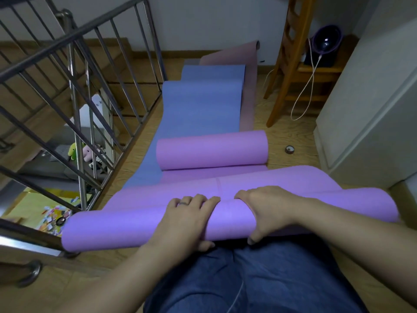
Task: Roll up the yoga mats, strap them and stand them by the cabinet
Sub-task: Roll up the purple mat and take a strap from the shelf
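A purple yoga mat (126, 227) lies across the floor in front of my knees, its near end curled into a roll. My left hand (187, 218) and my right hand (264, 208) both grip that roll near its middle, fingers over the top and thumbs underneath. The mat's far end is curled into a second roll (212, 150). Beyond it a blue mat (198, 109) lies flat and wavy, on top of a pink mat (248, 71) that reaches the back wall.
A metal stair railing (90, 98) runs along the left, with a drop to the floor below. A wooden chair (286, 71) and a white cable stand at the back right. A pale cabinet (370, 109) fills the right side. A small tape roll (290, 150) lies on the wooden floor.
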Demonstrator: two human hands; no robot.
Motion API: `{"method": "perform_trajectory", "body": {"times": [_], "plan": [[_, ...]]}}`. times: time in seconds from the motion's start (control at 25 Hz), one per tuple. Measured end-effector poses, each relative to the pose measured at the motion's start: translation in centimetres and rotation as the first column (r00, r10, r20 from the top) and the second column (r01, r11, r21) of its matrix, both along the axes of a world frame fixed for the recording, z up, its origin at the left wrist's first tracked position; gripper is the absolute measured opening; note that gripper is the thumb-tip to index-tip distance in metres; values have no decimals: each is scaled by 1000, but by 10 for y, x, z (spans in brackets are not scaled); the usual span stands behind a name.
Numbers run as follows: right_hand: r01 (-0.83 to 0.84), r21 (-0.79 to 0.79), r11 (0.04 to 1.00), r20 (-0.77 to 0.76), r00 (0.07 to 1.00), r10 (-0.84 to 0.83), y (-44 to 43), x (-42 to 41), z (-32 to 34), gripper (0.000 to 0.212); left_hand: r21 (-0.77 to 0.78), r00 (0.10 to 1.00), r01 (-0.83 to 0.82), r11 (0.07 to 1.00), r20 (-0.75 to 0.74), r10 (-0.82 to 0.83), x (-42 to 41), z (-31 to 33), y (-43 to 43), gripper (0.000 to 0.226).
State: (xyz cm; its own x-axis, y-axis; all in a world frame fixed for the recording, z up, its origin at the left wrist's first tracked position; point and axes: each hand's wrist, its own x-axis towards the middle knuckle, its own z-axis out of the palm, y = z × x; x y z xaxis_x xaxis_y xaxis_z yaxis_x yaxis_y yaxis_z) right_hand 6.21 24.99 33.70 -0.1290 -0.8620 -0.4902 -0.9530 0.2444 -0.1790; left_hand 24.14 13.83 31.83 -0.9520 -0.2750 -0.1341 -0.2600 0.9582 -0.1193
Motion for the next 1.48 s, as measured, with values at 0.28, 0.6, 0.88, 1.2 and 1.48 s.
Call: {"method": "perform_trajectory", "body": {"times": [0.28,0.6,0.88,1.2,1.48], "plan": [[-91,-262,961,-275,961,16,7,21,-14,93,337,978,-135,932,194,72,-28,11,-33,87],[-123,-91,988,-168,980,106,-3,5,39,69,583,889,-292,758,458,-9,-45,52,-41,65],[-104,170,980,118,989,85,9,11,30,70,562,879,-249,788,473,-59,-21,45,-7,74],[-50,166,985,99,994,34,0,4,23,76,244,969,-137,960,236,78,-7,30,17,88],[-89,-241,966,-309,951,10,29,31,-4,87,455,899,-288,843,433,74,-36,31,-15,92]]}}
